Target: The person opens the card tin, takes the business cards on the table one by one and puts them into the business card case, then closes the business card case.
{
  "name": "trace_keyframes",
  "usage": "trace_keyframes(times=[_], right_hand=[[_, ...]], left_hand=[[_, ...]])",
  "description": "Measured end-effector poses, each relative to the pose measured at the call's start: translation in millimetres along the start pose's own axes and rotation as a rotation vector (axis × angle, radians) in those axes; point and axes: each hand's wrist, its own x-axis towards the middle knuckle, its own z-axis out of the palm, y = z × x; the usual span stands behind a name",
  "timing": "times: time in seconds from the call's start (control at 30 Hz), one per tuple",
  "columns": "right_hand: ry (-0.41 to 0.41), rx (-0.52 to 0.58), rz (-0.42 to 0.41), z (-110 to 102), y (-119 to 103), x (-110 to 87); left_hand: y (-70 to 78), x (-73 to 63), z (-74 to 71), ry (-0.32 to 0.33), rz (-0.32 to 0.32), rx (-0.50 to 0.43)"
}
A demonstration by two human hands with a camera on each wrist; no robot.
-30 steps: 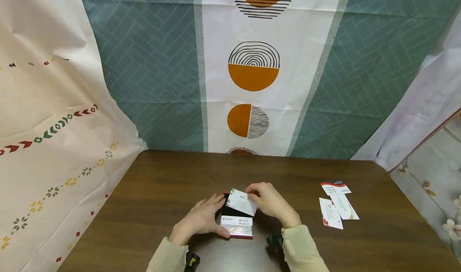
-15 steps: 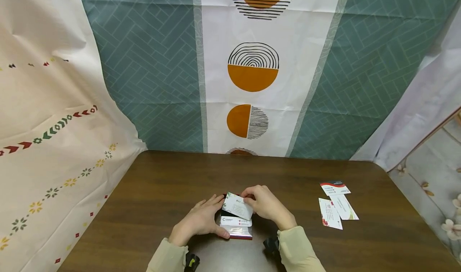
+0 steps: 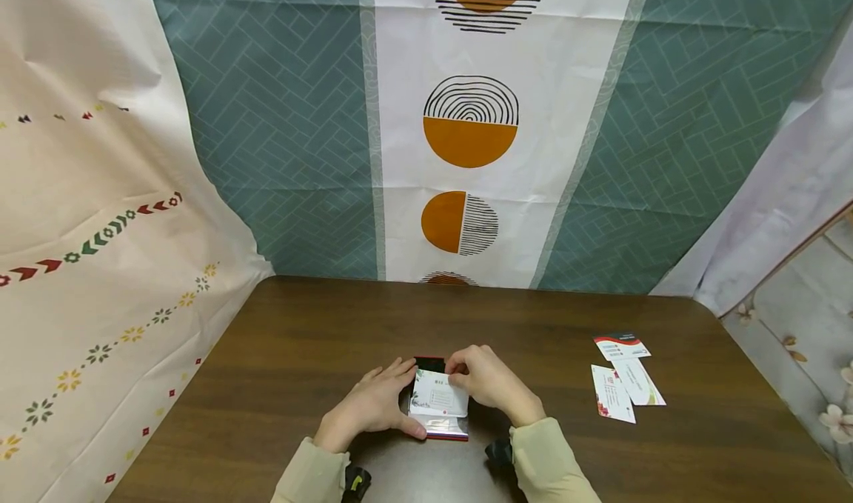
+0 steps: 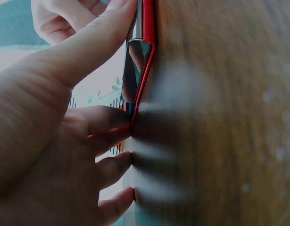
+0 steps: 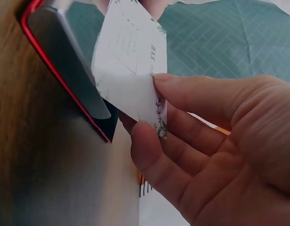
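Observation:
A white business card point(image 3: 436, 393) with leaf prints is pinched between the thumb and fingers of my right hand point(image 3: 496, 384). It lies over an unfolded card case point(image 3: 443, 436) with red edges, a black lining and a shiny metal box part, its lower edge at the metal part. My left hand point(image 3: 373, 407) rests along the case's left side, thumb at the near corner and fingertips at the far one. In the left wrist view, the thumb point(image 4: 95, 37) lies against the metal case point(image 4: 137, 70), and the other fingers are spread. The right wrist view shows the card point(image 5: 130, 61) tilted beside the case point(image 5: 64, 61).
To the right on the brown wooden table point(image 3: 320, 325) lie three more cards: a red-and-black-topped card point(image 3: 621, 347), a white card point(image 3: 638, 383) and a card with red flowers point(image 3: 611, 394). Patterned cloth point(image 3: 280, 118) hangs behind the table.
My right hand has brought the card toward me and slightly left. The card has straightened and now covers the card seen earlier in the case. My left hand stays in place.

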Motion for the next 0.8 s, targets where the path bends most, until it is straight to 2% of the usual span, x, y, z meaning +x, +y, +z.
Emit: trace_keyframes(times=[0.8], right_hand=[[-0.142,-0.036,-0.001,7.4,-5.3,-2.4]], left_hand=[[0.5,-1.2,-1.9,-0.020,-0.009,-0.025]])
